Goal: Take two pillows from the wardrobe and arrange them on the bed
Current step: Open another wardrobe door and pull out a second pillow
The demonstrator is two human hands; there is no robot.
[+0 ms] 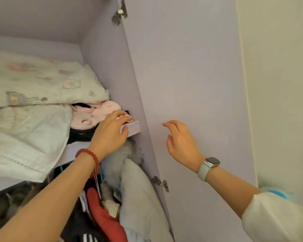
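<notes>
On the wardrobe's upper shelf [133, 127] lie two pale pillows, stacked. The upper pillow [42, 81] has a bear print. The lower white pillow [24, 137] hangs over the shelf's front edge. My left hand [110, 131], with a red bead bracelet on its wrist, rests with spread fingers on the shelf's right end, next to folded pink cloth [96, 114]. It grips nothing. My right hand [180, 142], with a watch on its wrist, hovers with fingers apart in front of the open lilac wardrobe door [191, 75].
Below the shelf hang clothes: a red garment [103, 213], a grey padded one [140, 198] and dark ones. Dark cloth lies under the pink pile. The door's hinges [160, 183] stick out near my right forearm. A cream wall [278, 84] stands at right.
</notes>
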